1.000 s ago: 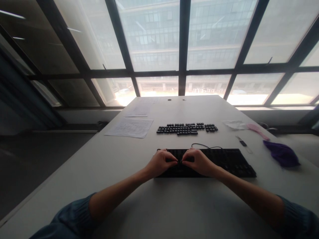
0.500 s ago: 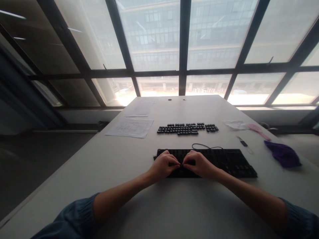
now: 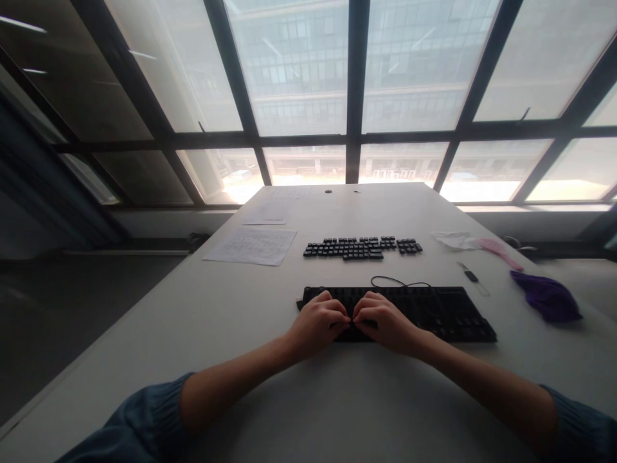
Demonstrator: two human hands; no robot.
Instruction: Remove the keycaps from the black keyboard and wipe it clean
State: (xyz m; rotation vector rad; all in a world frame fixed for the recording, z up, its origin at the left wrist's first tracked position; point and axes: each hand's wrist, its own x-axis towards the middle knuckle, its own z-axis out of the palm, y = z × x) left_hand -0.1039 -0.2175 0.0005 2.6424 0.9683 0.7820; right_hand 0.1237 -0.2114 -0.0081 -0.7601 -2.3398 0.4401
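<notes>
A black keyboard [image 3: 434, 312] lies across the white table [image 3: 308, 399], its cable [image 3: 395, 281] looping behind it. My left hand [image 3: 318, 323] and my right hand [image 3: 383, 323] rest on its left half with curled fingers, and the fingertips of both meet at one spot near the front edge. Anything small between the fingertips is hidden. Farther back, several loose black keycaps [image 3: 359, 248] are laid out in rows like a keyboard layout.
A printed sheet [image 3: 251, 246] lies at back left with another paper [image 3: 270, 212] beyond it. On the right are a crumpled white tissue [image 3: 453, 240], a pink tool [image 3: 499, 252], a small dark tool [image 3: 470, 275] and a purple cloth [image 3: 544, 296]. Large windows stand behind the table's far edge.
Both hands have slid a little toward the keyboard's near edge, fingertips still together. The keyboard and keycaps have not moved.
</notes>
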